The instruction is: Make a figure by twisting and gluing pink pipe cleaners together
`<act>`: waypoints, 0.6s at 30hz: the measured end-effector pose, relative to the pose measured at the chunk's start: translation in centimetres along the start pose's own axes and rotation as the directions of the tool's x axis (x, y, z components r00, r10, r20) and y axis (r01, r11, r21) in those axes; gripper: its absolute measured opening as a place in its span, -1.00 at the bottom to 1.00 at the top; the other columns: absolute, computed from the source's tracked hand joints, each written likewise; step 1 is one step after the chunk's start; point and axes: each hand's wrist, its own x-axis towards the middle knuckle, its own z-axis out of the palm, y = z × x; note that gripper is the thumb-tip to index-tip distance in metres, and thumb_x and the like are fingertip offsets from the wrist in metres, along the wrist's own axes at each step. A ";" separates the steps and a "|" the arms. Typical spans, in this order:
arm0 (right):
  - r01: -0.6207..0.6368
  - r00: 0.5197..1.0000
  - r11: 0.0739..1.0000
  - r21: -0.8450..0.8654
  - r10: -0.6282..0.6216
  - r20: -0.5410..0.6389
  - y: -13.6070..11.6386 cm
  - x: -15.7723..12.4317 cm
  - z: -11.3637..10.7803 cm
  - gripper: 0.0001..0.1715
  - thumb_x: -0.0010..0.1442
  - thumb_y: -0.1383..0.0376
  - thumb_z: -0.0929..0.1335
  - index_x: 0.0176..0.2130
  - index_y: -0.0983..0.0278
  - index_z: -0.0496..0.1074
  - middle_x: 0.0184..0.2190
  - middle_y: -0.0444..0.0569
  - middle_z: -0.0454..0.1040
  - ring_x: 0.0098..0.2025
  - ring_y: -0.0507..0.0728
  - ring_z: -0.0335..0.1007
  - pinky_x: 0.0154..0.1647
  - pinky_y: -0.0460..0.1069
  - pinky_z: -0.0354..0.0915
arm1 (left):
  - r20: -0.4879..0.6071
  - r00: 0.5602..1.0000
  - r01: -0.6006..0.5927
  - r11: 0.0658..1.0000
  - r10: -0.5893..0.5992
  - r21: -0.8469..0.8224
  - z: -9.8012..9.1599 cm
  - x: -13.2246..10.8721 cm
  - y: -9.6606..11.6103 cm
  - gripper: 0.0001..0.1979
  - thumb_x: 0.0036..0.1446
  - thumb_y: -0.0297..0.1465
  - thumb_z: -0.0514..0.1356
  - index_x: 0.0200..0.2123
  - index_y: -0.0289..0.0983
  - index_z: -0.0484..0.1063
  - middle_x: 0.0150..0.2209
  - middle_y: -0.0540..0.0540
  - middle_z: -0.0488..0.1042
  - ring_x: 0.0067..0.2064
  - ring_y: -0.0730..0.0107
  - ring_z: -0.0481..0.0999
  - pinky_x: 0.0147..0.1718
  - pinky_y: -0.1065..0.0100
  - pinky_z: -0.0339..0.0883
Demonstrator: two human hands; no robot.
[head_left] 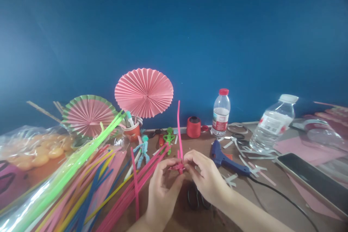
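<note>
Between my two hands is a small twisted shape of pink pipe cleaner [179, 166], with one long straight end standing up from it. My left hand [164, 183] pinches its left side between thumb and fingers. From the right, my right hand [202, 174] grips the same pipe cleaner near the base of the upright end. Just left of my hands lies a bundle of loose pink pipe cleaners [122, 199]. Black-handled scissors [193, 197] lie partly hidden under my right hand. Behind the hands are a light blue pipe-cleaner figure [144, 148] and a green one [169, 136].
A blue glue gun [228, 161] with a black cord lies at right among paper scraps. Beyond are a red thread spool [193, 127], two water bottles [220, 114] and a phone [312, 179]. Coloured pipe cleaners [89, 188] and paper fans [144, 94] fill the left.
</note>
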 end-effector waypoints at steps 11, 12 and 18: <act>0.002 1.000 1.000 0.004 -0.002 -0.015 0.0 -0.4 0.1 -0.83 0.20 0.45 0.20 -0.41 0.24 0.24 -0.44 -0.10 0.32 -0.40 0.05 0.25 -0.35 -0.09 0.18 | -0.009 1.000 -0.010 1.000 0.010 0.008 0.1 0.0 0.3 -0.72 0.03 -0.52 0.20 -0.18 -0.14 0.32 -0.16 -0.01 0.45 -0.11 0.43 0.47 -0.15 0.43 0.42; 0.003 1.000 1.000 0.010 -0.002 -0.012 0.0 -0.4 0.1 -0.83 0.20 0.45 0.20 -0.41 0.24 0.24 -0.44 -0.10 0.32 -0.40 0.05 0.25 -0.35 -0.09 0.18 | -0.010 1.000 -0.006 1.000 0.006 0.005 0.1 0.0 0.4 -0.72 0.03 -0.52 0.21 -0.18 -0.14 0.32 -0.16 0.00 0.46 -0.12 0.43 0.47 -0.16 0.43 0.42; 0.009 1.000 0.999 0.035 -0.009 -0.013 0.0 -0.7 0.2 -0.81 0.21 0.45 0.20 -0.41 0.23 0.22 -0.44 -0.12 0.32 -0.39 0.04 0.25 -0.34 -0.10 0.18 | -0.012 1.000 -0.013 1.000 0.012 -0.016 0.3 0.1 0.8 -0.71 0.02 -0.54 0.21 -0.18 -0.14 0.33 -0.18 0.01 0.46 -0.13 0.44 0.49 -0.16 0.46 0.42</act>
